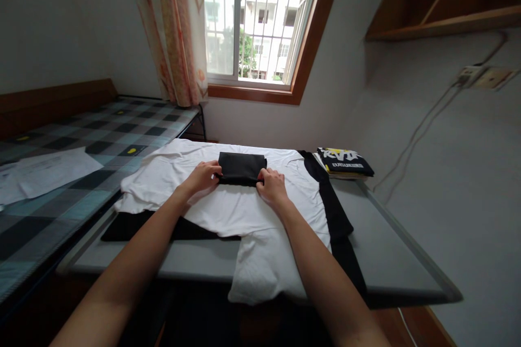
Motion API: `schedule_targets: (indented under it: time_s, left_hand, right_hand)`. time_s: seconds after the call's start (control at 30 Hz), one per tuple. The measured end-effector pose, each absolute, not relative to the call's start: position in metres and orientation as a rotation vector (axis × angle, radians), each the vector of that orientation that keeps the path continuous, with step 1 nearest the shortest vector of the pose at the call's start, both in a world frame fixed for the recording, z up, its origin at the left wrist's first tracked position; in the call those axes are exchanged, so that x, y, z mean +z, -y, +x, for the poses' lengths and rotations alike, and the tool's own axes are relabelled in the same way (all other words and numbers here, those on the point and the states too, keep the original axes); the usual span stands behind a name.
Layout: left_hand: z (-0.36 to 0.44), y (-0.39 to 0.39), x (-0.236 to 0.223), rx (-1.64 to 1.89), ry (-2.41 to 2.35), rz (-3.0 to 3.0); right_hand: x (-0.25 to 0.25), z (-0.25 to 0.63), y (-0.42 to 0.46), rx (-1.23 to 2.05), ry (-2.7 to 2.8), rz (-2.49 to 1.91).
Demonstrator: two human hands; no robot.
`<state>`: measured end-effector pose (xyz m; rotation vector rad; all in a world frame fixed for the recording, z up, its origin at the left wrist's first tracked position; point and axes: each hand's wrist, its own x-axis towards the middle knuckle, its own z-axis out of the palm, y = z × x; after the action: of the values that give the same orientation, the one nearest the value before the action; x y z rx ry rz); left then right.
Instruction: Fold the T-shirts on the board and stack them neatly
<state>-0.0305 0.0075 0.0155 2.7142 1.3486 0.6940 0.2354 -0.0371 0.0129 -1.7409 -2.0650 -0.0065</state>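
A small rectangular bundle of black cloth [242, 167], apparently folded, lies on a spread white T-shirt [228, 209]. At its near left corner, my left hand [203, 176] pinches the edge between thumb and fingers. My right hand [272, 184] grips the near right corner the same way. Beneath the white shirt is a black garment [340, 217], showing along the right side and the near left edge. One white sleeve [264, 265] hangs over the table's near edge.
The grey table [399, 252] carries a folded stack of clothes [345, 164] with a printed black top at the back right. To the left, a bed with a checked cover [101, 138] holds paper sheets [52, 171]. A cable [407, 143] runs down the right wall below a wooden shelf [443, 24].
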Motion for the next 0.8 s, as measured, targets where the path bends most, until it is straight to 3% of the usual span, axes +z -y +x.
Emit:
schedule_targets:
  time_s: [0.3, 0.5, 0.8]
  left_hand:
    - [-0.028, -0.002, 0.019, 0.706, -1.483, 2.815]
    - [-0.009, 0.008, 0.018, 0.985, -1.367, 2.921]
    - [0.013, 0.014, 0.006, 0.856, -1.151, 2.976]
  right_hand:
    - [0.013, 0.234, 0.037, -0.003, 2.065, -1.730]
    - [0.014, 0.229, 0.039, -0.108, 2.091, -1.509]
    - [0.015, 0.222, 0.043, -0.213, 2.091, -1.579]
